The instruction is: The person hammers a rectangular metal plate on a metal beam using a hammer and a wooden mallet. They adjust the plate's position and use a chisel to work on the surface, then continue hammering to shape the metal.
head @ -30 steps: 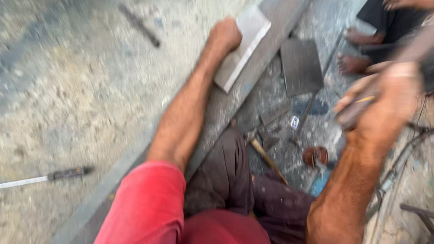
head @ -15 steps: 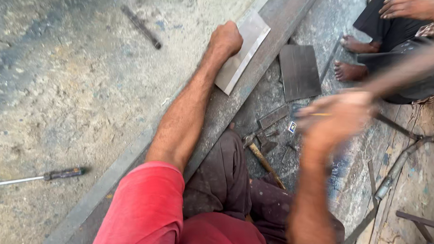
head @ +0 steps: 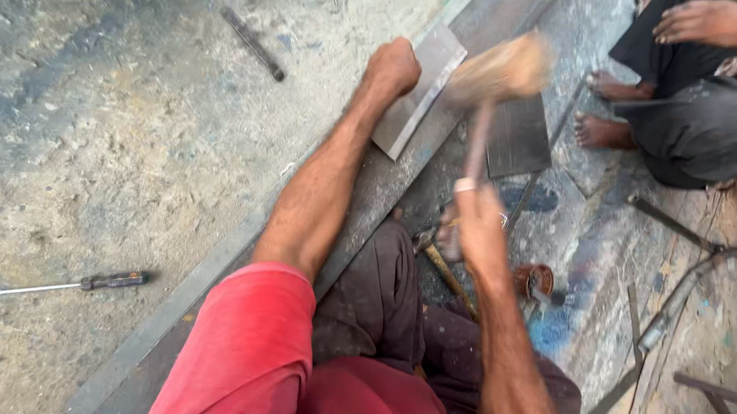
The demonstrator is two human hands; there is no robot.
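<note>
Right grip around wooden mallet

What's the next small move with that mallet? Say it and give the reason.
Probably bring the wooden mallet down onto the metal sheet: the right hand holds it raised and blurred just beside the sheet, while the left hand presses the sheet against the long bar.

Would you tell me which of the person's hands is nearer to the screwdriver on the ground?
Left. The left hand presses the metal sheet, on the screwdriver's side; the right hand, gripping the mallet, is farther off.
</note>
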